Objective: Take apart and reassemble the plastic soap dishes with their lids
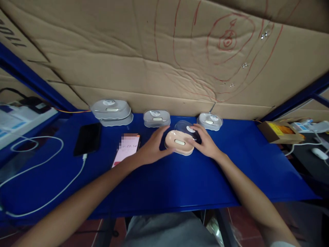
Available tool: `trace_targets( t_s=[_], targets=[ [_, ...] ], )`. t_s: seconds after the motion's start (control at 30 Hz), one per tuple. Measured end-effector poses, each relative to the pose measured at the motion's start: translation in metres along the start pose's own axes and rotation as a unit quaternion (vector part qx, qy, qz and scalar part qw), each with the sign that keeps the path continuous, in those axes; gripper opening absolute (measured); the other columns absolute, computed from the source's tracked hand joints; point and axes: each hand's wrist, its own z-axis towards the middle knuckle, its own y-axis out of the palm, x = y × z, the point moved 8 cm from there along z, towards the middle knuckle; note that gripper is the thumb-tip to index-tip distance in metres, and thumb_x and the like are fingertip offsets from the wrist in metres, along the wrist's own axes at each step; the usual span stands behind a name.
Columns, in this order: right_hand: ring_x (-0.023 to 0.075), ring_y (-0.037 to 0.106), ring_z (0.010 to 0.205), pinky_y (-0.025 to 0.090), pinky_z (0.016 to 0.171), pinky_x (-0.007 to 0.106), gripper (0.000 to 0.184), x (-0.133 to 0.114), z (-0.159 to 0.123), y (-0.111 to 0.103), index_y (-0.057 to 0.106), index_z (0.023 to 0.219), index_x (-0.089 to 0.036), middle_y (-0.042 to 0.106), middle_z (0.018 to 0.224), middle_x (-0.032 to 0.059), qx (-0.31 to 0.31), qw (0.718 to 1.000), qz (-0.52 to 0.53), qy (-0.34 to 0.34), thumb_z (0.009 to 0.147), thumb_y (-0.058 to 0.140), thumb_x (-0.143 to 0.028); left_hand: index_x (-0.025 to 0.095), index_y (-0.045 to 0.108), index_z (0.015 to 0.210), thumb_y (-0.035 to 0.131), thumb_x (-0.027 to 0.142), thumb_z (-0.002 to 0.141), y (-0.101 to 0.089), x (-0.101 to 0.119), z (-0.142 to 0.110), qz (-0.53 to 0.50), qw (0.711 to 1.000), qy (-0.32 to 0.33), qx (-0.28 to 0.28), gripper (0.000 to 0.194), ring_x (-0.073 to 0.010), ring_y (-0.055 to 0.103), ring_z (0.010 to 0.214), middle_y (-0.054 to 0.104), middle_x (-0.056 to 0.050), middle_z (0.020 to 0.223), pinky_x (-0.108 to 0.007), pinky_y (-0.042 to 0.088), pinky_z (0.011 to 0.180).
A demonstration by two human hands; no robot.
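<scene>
A beige oval soap-box-like case (pixel 177 140) with a pale bar-shaped piece on top lies on the blue table before me. My left hand (pixel 154 145) is at its left side, thumb and fingers spread apart, the thumb at the case's near edge. A clear plastic lid (pixel 183 126) with a round white sticker is tilted behind the case. My right hand (pixel 205 142) grips this lid at its right side, its thumb close to the case.
Along the cardboard back wall stand grey lidded cases: a stacked pair (pixel 111 113), one in the middle (pixel 156 118) and one at right (pixel 210 121). Left are a lit phone (pixel 127 151), a dark phone (pixel 87 139) and its white cable (pixel 73 185). A cardboard box (pixel 279 133) stands right.
</scene>
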Motion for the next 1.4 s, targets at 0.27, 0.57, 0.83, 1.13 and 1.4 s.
trace_targets(
  t_s=[0.27, 0.57, 0.83, 1.13, 1.4],
  targets=[
    [0.0325, 0.051, 0.149, 0.044, 0.122, 0.057, 0.054, -0.025, -0.004, 0.009, 0.05, 0.15, -0.029, 0.051, 0.157, 0.0156, -0.052, 0.998, 0.005, -0.036, 0.103, 0.06, -0.055, 0.026, 0.036, 0.164, 0.09, 0.044, 0.075, 0.018, -0.007, 0.003, -0.042, 0.997, -0.059, -0.021, 0.105, -0.0432, 0.042, 0.153, 0.046, -0.019, 0.167, -0.059, 0.026, 0.126],
    [0.0409, 0.038, 0.156, 0.032, 0.125, 0.069, 0.06, 0.019, -0.002, -0.002, 0.056, 0.15, -0.024, 0.049, 0.162, 0.0184, 0.036, 0.99, -0.121, 0.056, 0.105, 0.051, -0.063, 0.033, 0.042, 0.16, 0.087, 0.054, 0.078, 0.004, -0.004, -0.03, -0.018, 0.993, -0.097, -0.065, 0.096, -0.0386, 0.05, 0.147, 0.043, -0.013, 0.159, -0.051, 0.036, 0.125],
    [0.0339, 0.049, 0.15, 0.039, 0.121, 0.058, 0.053, -0.076, -0.013, 0.035, 0.057, 0.149, -0.03, 0.06, 0.155, 0.012, -0.142, 0.979, -0.054, -0.133, 0.104, 0.06, -0.058, 0.028, 0.051, 0.148, 0.093, 0.048, 0.072, -0.002, -0.008, -0.03, -0.121, 0.985, -0.119, 0.033, 0.089, -0.0384, 0.047, 0.147, 0.049, -0.014, 0.154, -0.055, 0.032, 0.126],
    [0.0319, 0.07, 0.121, 0.053, 0.109, 0.051, 0.058, -0.03, -0.011, 0.035, 0.074, 0.118, -0.025, 0.078, 0.122, 0.0094, -0.011, 0.949, 0.28, 0.144, 0.101, 0.048, -0.075, 0.021, 0.068, 0.135, 0.095, 0.014, 0.067, 0.016, -0.033, -0.042, -0.528, 0.779, -0.33, 0.074, 0.074, -0.0262, 0.071, 0.111, 0.079, -0.007, 0.115, -0.031, 0.054, 0.093],
    [0.0316, 0.069, 0.128, 0.053, 0.113, 0.051, 0.057, -0.003, -0.014, 0.032, 0.072, 0.123, -0.028, 0.078, 0.127, 0.0063, 0.099, 0.815, 0.495, 0.284, 0.095, 0.059, -0.076, 0.021, 0.077, 0.121, 0.075, 0.018, 0.092, 0.005, -0.04, -0.042, -0.623, 0.697, -0.327, 0.139, 0.029, -0.0185, 0.074, 0.088, 0.081, -0.003, 0.104, -0.025, 0.059, 0.072]
  ],
)
